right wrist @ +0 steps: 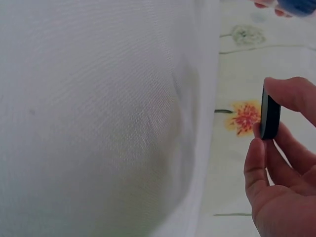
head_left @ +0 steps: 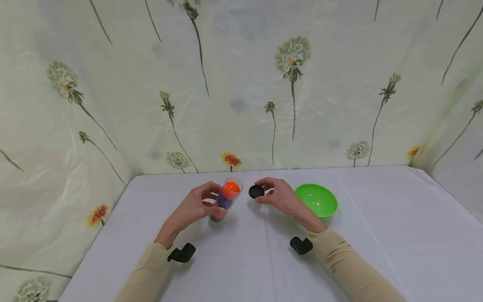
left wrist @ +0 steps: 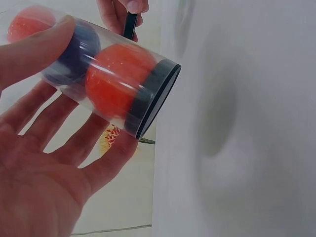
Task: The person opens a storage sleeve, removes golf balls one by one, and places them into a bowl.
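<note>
My left hand [head_left: 197,204] grips a clear plastic tube [head_left: 228,200], tilted with its uncapped end up and toward the right. Inside sit an orange ball [head_left: 231,188], a dark blue ball [left wrist: 78,53] and a red-orange ball [left wrist: 118,79] down by the black bottom cap [left wrist: 153,98]. The thumb lies across one side of the tube, the fingers along the other. My right hand [head_left: 278,195] pinches a round black lid [head_left: 256,191] by its edge between thumb and fingers, a short gap to the right of the tube. In the right wrist view the lid [right wrist: 270,114] appears edge-on.
A bright green bowl [head_left: 316,200] stands on the white-covered table [head_left: 249,260], just right of my right hand and partly behind the forearm. Black wrist mounts [head_left: 183,253] jut from both sleeves. A flower-patterned sheet [head_left: 241,84] hangs behind the table's far edge.
</note>
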### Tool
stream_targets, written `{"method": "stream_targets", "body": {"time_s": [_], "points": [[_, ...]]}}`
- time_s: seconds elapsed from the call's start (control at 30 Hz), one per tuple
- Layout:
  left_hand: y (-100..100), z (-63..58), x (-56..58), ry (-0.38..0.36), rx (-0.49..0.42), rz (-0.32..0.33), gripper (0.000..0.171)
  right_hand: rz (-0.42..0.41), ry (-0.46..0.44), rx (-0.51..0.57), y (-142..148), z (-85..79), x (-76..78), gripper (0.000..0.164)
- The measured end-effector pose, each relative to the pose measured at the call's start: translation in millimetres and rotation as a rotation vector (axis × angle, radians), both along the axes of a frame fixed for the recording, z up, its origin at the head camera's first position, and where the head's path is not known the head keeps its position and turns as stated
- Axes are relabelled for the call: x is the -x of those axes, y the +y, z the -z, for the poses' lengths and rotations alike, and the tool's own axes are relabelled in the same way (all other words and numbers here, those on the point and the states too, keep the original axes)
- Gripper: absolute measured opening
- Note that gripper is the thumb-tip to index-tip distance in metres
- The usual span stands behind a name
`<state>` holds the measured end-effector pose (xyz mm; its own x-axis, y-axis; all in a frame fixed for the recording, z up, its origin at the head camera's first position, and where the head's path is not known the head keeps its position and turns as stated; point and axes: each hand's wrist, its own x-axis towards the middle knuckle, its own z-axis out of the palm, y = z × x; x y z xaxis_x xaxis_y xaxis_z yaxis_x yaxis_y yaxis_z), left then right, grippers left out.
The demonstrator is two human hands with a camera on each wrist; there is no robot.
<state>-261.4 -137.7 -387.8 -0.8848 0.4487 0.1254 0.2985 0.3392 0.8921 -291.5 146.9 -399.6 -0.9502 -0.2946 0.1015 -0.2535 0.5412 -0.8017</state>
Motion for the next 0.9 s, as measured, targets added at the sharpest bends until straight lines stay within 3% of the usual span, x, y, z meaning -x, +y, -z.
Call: {"method": "stream_targets", "body": {"time_s": [0.9], "points": [[-5.3, 5.2, 2.6, -0.024, -0.006, 0.016, 0.039, 0.036, -0.068, -0.054, -13.5, 8.0, 26.9, 0.045]]}}
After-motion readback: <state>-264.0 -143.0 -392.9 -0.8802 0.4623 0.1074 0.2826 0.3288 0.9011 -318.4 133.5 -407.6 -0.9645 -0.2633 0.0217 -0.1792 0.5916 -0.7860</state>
